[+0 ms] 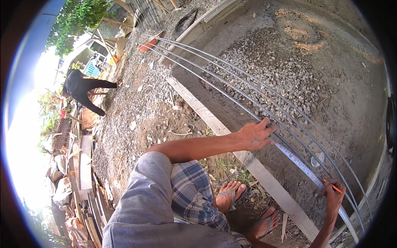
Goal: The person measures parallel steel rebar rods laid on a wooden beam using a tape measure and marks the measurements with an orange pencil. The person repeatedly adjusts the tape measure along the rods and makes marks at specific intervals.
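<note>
Several long steel reinforcing bars [235, 90] run side by side from the upper left to the lower right. My left hand [256, 135] grips the nearest bar and the end of a measuring tape blade [297, 162], which lies along that bar. Farther down the tape, my right hand [334, 193] holds an orange pencil or marker [337, 189] in its fingers, its tip close to the tape and the bar. The tape continues past this hand towards the lower right rim; its case is not visible.
A wooden board [204, 114] lies between my sandalled feet and the bars. Gravel [276, 71] is heaped beyond them, beside a low concrete edge [198, 31]. At the left, a person in dark clothes [81, 88] bends over near stacked lumber [85, 167]. A red dustpan-like object [149, 43] lies by the bars' far ends.
</note>
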{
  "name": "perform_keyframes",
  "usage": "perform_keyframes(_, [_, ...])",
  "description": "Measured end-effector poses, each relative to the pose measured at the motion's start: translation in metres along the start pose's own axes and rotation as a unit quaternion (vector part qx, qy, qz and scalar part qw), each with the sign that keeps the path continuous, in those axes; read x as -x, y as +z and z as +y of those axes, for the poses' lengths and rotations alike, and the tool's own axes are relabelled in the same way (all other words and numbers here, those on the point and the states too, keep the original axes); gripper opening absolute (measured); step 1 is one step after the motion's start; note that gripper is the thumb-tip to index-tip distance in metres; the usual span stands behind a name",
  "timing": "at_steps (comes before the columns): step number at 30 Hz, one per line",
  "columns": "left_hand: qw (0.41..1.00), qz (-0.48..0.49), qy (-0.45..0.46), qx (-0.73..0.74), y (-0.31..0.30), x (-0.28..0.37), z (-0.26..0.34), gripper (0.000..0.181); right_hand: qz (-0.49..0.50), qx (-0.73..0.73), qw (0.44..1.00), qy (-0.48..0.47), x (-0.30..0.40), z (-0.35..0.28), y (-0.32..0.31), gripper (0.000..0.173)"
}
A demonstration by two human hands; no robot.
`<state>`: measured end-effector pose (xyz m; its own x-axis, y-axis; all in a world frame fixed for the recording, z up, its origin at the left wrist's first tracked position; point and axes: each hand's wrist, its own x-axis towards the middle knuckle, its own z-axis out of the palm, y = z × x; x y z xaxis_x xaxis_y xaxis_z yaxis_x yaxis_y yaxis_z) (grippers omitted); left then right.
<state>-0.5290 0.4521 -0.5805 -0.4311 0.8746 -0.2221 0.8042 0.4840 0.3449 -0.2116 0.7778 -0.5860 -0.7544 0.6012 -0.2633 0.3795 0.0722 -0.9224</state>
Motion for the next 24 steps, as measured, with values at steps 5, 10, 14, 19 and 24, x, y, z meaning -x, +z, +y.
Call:
perform_keyframes(5, [1.0, -0.004, -0.009, 0.01, -0.002, 0.005, 0.0, 0.068, -0.001, 0.007, 1.0, 0.004, 0.004, -0.011, 0.006, 0.017])
perform_keyframes(10, [1.0, -0.009, -0.003, 0.021, -0.005, 0.002, -0.001, 0.068, 0.008, 0.006, 1.0, 0.005, 0.005, -0.01, 0.007, 0.016])
perform_keyframes(14, [0.999, 0.023, 0.019, -0.031, -0.015, -0.017, 0.015, 0.066, -0.001, 0.05, 0.999, -0.002, 0.002, -0.01, -0.015, 0.013])
perform_keyframes(19, [0.997, 0.072, 0.012, -0.005, -0.001, 0.005, -0.014, 0.062, -0.027, -0.02, 0.999, 0.025, -0.004, -0.027, 0.002, 0.011])
perform_keyframes(24, [0.998, 0.05, 0.009, 0.03, -0.009, -0.004, 0.005, 0.06, 0.034, -0.065, 0.996, 0.049, 0.004, -0.032, -0.025, 0.016])
